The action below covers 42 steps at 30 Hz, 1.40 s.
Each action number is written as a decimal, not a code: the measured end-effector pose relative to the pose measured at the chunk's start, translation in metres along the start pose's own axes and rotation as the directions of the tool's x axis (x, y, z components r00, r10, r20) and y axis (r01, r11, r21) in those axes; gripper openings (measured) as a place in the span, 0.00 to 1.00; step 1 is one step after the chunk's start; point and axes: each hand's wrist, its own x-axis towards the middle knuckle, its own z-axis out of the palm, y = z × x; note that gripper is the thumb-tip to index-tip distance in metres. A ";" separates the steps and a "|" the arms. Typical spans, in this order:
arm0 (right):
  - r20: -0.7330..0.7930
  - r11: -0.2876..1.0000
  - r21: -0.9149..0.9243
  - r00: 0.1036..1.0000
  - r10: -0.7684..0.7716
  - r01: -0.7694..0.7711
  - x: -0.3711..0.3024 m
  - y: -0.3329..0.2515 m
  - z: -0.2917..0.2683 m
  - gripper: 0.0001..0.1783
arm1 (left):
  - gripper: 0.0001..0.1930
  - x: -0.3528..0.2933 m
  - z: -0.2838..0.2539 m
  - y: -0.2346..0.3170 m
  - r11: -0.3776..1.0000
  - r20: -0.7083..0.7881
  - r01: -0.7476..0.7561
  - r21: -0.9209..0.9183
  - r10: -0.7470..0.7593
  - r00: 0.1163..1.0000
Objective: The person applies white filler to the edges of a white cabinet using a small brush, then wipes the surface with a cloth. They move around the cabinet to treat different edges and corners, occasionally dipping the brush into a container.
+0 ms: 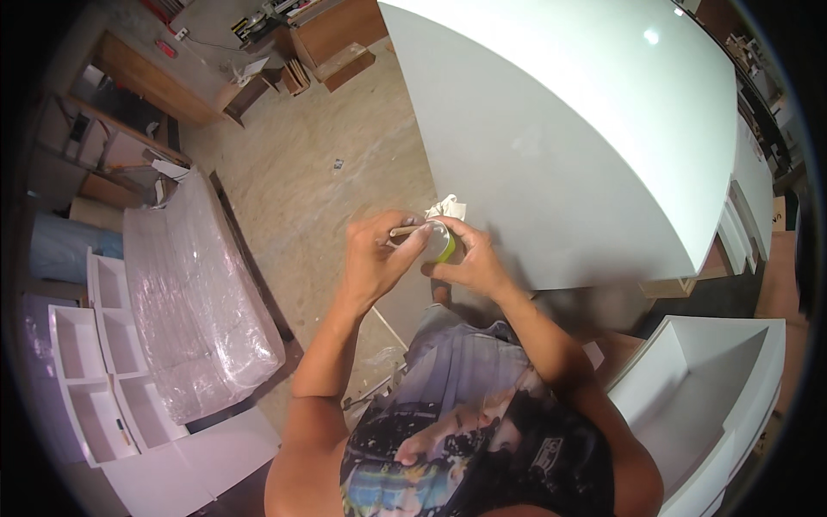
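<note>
1. Closest to me is the worker's printed sleeveless top (469, 431), below the grip, with blotchy dark, blue and purple patterning.
2. Both bare hands meet out in front of it. The left hand (372, 252) pinches a short tan stick (401, 231) between thumb and fingers, one end poking out toward the wrist side.
3. The right hand (478, 261) curls thumb and fingers around a small round green item (446, 250), its pale face turned up and leftward. From here I can't tell whether the left thumb touches its rim.
4. Just beyond the grip sits a crumpled off-white cloth (448, 208).
5. Right of the grip and beyond it stands a huge pale cabinet-like piece (534, 172) with a curved edge; nearer, on that same side, is an open white box (655, 370).
6. Well left of the grip, across the dusty floor (319, 202), a plastic-wrapped slab (189, 293) leans beside white compartment shelves (108, 376).
7. Far beyond the hands there's brown wooden furniture (332, 43).
</note>
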 end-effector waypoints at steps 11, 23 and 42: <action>-0.014 1.000 -0.001 1.000 -0.006 0.006 -0.063 -0.022 -0.019 0.39 | 0.02 -0.064 -0.002 0.018 0.973 0.085 0.110 -0.203 -0.095 0.992; 0.068 0.998 -0.054 0.998 -0.014 0.018 0.013 -0.002 -0.009 0.40 | 0.09 0.039 -0.009 0.023 0.139 -0.293 -0.275 -0.951 -0.138 0.946; 0.109 0.994 -0.054 0.989 0.099 -0.094 0.127 0.030 0.029 0.42 | 0.08 0.213 0.068 0.016 0.099 -0.617 -0.620 -0.778 -0.302 0.727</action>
